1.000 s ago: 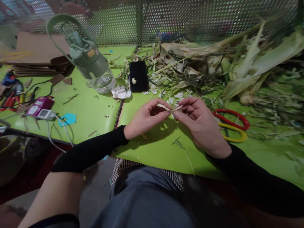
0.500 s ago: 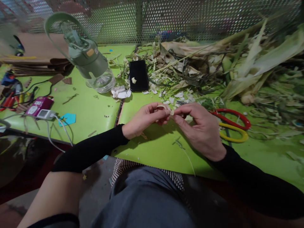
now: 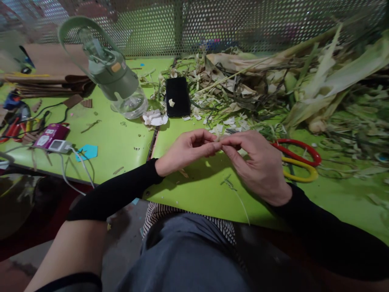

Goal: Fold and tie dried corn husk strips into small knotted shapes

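My left hand [image 3: 191, 149] and my right hand [image 3: 257, 164] meet fingertip to fingertip just above the green table. Both are closed in a pinch on a small pale husk strip [image 3: 218, 138], mostly hidden by the fingers. Scissors with one red and one yellow handle [image 3: 299, 173] lie beside my right hand, their blades partly covered by it. Below the hands, a little bundle of thin green strips [image 3: 228, 183] rests near the table edge. Small pale husk scraps [image 3: 229, 121] are scattered just beyond the fingers.
A phone [image 3: 178, 97] with a scrap on it lies ahead, left of a large heap of husks and leaves [image 3: 243, 81]. A green-lidded water bottle [image 3: 117, 77] stands to its left. Farther left are a purple box [image 3: 51, 136], cables, pliers and folded brown sheets [image 3: 54, 65].
My left fingers have closed in and straightened toward the right fingertips. The curled pale strip that showed above the left thumb is now mostly out of sight.
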Available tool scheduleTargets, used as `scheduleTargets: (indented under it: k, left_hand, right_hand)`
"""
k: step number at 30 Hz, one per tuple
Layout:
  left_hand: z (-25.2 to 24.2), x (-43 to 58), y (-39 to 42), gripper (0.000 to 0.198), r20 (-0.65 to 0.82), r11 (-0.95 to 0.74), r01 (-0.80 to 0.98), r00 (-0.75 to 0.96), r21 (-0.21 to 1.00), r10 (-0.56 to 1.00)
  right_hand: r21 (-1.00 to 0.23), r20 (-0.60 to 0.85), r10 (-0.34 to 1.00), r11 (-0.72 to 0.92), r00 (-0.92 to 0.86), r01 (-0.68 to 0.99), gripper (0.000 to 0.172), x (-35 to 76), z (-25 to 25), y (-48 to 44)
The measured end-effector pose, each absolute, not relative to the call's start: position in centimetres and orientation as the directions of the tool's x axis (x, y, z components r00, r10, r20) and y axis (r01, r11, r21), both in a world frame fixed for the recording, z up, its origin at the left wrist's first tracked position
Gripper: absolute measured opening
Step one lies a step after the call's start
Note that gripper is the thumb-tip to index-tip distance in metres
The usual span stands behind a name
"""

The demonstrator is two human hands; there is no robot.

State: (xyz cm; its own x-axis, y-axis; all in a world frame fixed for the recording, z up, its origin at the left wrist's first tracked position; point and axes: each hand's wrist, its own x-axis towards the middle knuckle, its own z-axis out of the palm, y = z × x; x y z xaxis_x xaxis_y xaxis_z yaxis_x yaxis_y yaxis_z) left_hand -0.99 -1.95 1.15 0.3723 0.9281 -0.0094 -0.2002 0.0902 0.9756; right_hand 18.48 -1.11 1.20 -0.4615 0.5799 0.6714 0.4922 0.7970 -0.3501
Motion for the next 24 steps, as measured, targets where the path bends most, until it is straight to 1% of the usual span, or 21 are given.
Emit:
scheduleTargets:
  k: [4,6,8,14,16,21,24]
  left_hand:
    - [1.14,-0.98,-1.94,0.039,0.071,-0.006,-0.176,0.364,0.984,0.929]
    - [1.06,-0.89,-1.94,0.042,0.09,-0.028,-0.176,0.357,0.984,0.93]
    - [0.91,-0.79,-1.93,0.042,0.09,-0.026,-0.179,0.357,0.983,0.93]
    - [0.78,-0.74,-2.07,0.039,0.074,-0.007,-0.188,0.354,0.982,0.932]
    - [0.83,-0.76,-2.08,0.037,0.07,-0.01,-0.174,0.347,0.985,0.935]
    - [0.48,-0.7,-1.87,0.041,0.057,-0.016,-0.119,0.344,0.993,0.937]
    - [0.2,-0.58,-1.92,0.044,0.076,-0.057,-0.065,0.334,0.996,0.94]
  right_hand:
    - [-0.453,0.632,0.653,0.748,-0.417,0.484,0.012,18.44,1.3,-1.39]
    - [-0.48,0.627,0.677,0.726,-0.386,0.492,0.014,18.42,1.26,-1.48]
    - [-0.469,0.633,0.668,0.733,-0.391,0.493,0.014,18.44,1.2,-1.45]
    - [-0.356,0.687,0.582,0.791,-0.434,0.497,0.018,18.6,1.08,-1.17]
    - [-0.342,0.69,0.578,0.792,-0.437,0.506,0.018,18.61,1.11,-1.21]
    - [-0.428,0.62,0.661,0.736,-0.422,0.524,0.014,18.43,1.32,-1.43]
    - [-0.452,0.601,0.69,0.709,-0.402,0.541,0.011,18.35,1.34,-1.33]
